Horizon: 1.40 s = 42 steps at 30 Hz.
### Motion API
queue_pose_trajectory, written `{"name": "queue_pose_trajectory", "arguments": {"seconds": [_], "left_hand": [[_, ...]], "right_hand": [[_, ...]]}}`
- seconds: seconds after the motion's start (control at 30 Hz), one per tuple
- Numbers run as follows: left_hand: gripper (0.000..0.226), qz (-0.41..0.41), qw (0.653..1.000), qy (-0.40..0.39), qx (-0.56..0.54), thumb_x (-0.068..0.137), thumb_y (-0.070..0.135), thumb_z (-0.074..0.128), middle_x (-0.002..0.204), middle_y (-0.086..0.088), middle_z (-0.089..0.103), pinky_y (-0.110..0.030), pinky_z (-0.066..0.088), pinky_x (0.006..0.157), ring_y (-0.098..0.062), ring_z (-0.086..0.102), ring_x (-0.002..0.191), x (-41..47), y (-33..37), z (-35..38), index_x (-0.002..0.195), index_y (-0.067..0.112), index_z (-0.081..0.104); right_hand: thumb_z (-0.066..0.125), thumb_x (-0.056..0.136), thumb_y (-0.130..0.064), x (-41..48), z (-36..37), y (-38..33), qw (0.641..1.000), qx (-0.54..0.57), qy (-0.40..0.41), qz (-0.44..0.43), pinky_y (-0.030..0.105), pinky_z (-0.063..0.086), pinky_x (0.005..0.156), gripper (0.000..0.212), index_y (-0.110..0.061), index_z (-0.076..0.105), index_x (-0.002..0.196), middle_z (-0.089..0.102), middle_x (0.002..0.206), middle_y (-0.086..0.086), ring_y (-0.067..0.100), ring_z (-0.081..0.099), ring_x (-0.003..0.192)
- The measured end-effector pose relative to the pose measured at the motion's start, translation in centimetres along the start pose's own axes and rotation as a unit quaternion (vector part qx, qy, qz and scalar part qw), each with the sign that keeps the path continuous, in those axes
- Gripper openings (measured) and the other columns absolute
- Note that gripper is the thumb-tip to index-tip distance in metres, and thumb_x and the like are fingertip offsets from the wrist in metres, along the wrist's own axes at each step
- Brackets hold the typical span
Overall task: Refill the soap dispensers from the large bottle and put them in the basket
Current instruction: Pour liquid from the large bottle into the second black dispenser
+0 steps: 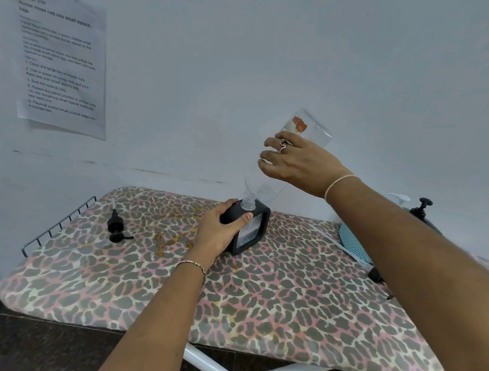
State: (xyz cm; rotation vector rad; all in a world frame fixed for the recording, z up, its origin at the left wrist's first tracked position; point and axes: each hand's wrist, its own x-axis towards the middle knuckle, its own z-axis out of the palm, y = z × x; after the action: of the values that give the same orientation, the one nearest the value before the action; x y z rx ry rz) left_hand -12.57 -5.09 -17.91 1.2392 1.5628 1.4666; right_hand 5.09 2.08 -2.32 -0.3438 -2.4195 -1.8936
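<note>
1. One view only, worn on the person's head, at the near long edge of the ironing board (283, 312).
2. It faces forward and down, toward the wall (252, 49) past the far edge.
3. Close in: left hand (219, 234) and right hand (298, 161) reach mid-frame.

A: Left hand (216, 234). Anything worn at the wrist?

B: One thin metal chain bracelet (194, 266), small links, pale gold tone, lying close round the wrist.

A: Right hand (301, 161)?

B: A silvery metal ring (283, 145) on a middle finger, with a twisted, knot-like top and a darker reddish centre. At the wrist is a thin pale cream band (339, 184), plain and narrow. Could be elastic or thread; can't tell which.

A: Arms?

B: Left forearm (154, 321) and right forearm (413, 244) are both bare, right out to the frame edges.
</note>
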Motion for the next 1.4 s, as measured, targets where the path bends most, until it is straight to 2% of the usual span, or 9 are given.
{"name": "queue_pose_trajectory", "arguments": {"seconds": [0.23, 0.43, 0.67, 0.87, 0.97, 1.13, 1.3, 1.4], "left_hand": [[0.059, 0.004, 1.000, -0.002, 0.007, 0.077, 0.041, 0.078, 0.120, 0.006, 0.064, -0.035, 0.051, 0.097, -0.013, 0.060, 0.108, 0.1, -0.2, 0.0, 0.131, 0.024, 0.059], [0.059, 0.009, 1.000, -0.002, 0.006, 0.078, 0.040, 0.078, 0.120, 0.007, 0.064, -0.034, 0.051, 0.097, -0.012, 0.060, 0.108, 0.2, -0.4, 0.0, 0.131, 0.024, 0.059], [0.058, 0.005, 1.000, -0.004, 0.004, 0.077, 0.042, 0.079, 0.119, 0.008, 0.065, -0.038, 0.051, 0.098, -0.012, 0.061, 0.108, 0.3, -0.5, 0.0, 0.130, 0.027, 0.060], [0.062, 0.000, 1.000, -0.005, 0.007, 0.075, 0.046, 0.079, 0.120, 0.008, 0.064, -0.040, 0.051, 0.098, -0.013, 0.060, 0.109, 0.4, -0.6, 0.0, 0.130, 0.026, 0.059], [0.068, -0.004, 1.000, -0.005, 0.010, 0.071, 0.052, 0.079, 0.121, 0.009, 0.064, -0.041, 0.051, 0.098, -0.013, 0.060, 0.110, 0.4, -0.7, 0.0, 0.131, 0.028, 0.058], [0.065, -0.002, 1.000, -0.004, 0.005, 0.073, 0.048, 0.079, 0.122, 0.008, 0.064, -0.040, 0.051, 0.098, -0.013, 0.060, 0.111, 0.4, -0.6, 0.1, 0.131, 0.027, 0.058], [0.066, -0.004, 1.000, -0.001, -0.003, 0.074, 0.045, 0.079, 0.123, 0.007, 0.064, -0.040, 0.050, 0.099, -0.013, 0.060, 0.112, 0.3, -0.6, 0.1, 0.133, 0.024, 0.057], [0.065, -0.006, 1.000, 0.001, -0.011, 0.075, 0.043, 0.080, 0.124, 0.007, 0.063, -0.039, 0.050, 0.100, -0.014, 0.059, 0.112, 0.3, -0.4, 0.2, 0.133, 0.024, 0.057]], "right_hand": [[0.048, 0.086, 0.005, 0.3, 0.0, 0.1, 1.000, -0.021, 0.007, -0.023, 0.040, 0.028, 0.109, 0.035, -0.012, 0.053, 0.116, 0.063, 0.108, 0.003, 0.030, 0.051, 0.117], [0.036, 0.087, 0.008, 0.4, 0.0, 0.1, 0.999, -0.031, 0.022, -0.037, 0.039, 0.032, 0.108, 0.038, -0.011, 0.054, 0.115, 0.063, 0.106, 0.003, 0.029, 0.053, 0.113], [0.034, 0.086, 0.012, 0.4, -0.4, 0.1, 0.998, -0.029, 0.030, -0.048, 0.038, 0.036, 0.107, 0.041, -0.008, 0.054, 0.115, 0.063, 0.103, 0.005, 0.029, 0.054, 0.108], [0.040, 0.085, 0.007, 0.1, -0.7, 0.1, 0.999, -0.018, 0.008, -0.035, 0.038, 0.034, 0.106, 0.038, -0.011, 0.056, 0.115, 0.064, 0.106, 0.004, 0.028, 0.056, 0.109], [0.035, 0.086, 0.007, -0.3, -0.7, -0.1, 1.000, 0.004, -0.010, -0.017, 0.039, 0.037, 0.102, 0.041, -0.010, 0.054, 0.118, 0.064, 0.108, 0.005, 0.028, 0.057, 0.109], [0.017, 0.086, 0.009, -1.5, -0.8, -0.5, 0.999, 0.023, -0.026, 0.017, 0.040, 0.040, 0.099, 0.053, -0.010, 0.053, 0.118, 0.064, 0.108, 0.004, 0.026, 0.058, 0.106], [0.046, 0.082, 0.003, -2.3, -0.3, -1.3, 0.995, 0.075, -0.023, 0.067, 0.041, 0.041, 0.093, 0.041, -0.011, 0.055, 0.118, 0.064, 0.113, 0.005, 0.027, 0.058, 0.106], [0.061, 0.075, 0.004, -3.1, 0.1, -1.8, 0.987, 0.110, -0.030, 0.110, 0.044, 0.043, 0.088, 0.046, -0.010, 0.057, 0.118, 0.064, 0.114, 0.008, 0.030, 0.059, 0.105]]}}
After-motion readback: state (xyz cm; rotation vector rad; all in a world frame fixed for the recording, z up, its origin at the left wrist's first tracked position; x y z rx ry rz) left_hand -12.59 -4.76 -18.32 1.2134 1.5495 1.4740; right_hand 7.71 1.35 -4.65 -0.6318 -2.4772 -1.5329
